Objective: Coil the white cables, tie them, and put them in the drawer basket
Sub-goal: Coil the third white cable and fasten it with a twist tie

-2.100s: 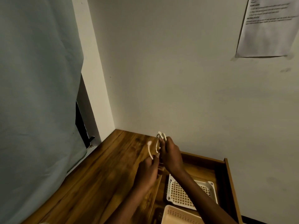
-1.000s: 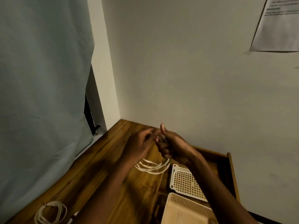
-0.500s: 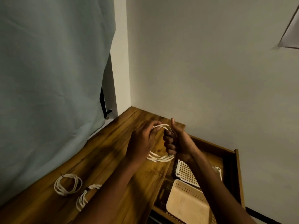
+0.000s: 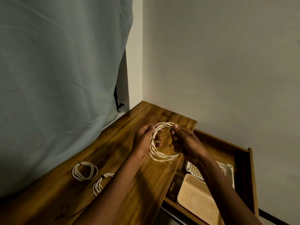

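Above the tabletop (image 4: 123,159), both hands, left hand (image 4: 144,140) and right hand (image 4: 183,142), pinch a white cable coil (image 4: 155,151): coiling done, untied; next needs a tie.

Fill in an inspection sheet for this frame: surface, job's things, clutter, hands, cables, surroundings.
Surface: wooden desk top, open drawer at its right.
Job's things: held white cable coil; two tied coils on the desk; white basket and beige basket in the drawer.
Clutter: dark ties near the front edge.
Hands: left hand and right hand both grip the held coil.
Cables: none in a basket yet.
Surroundings: grey curtain, plain wall.
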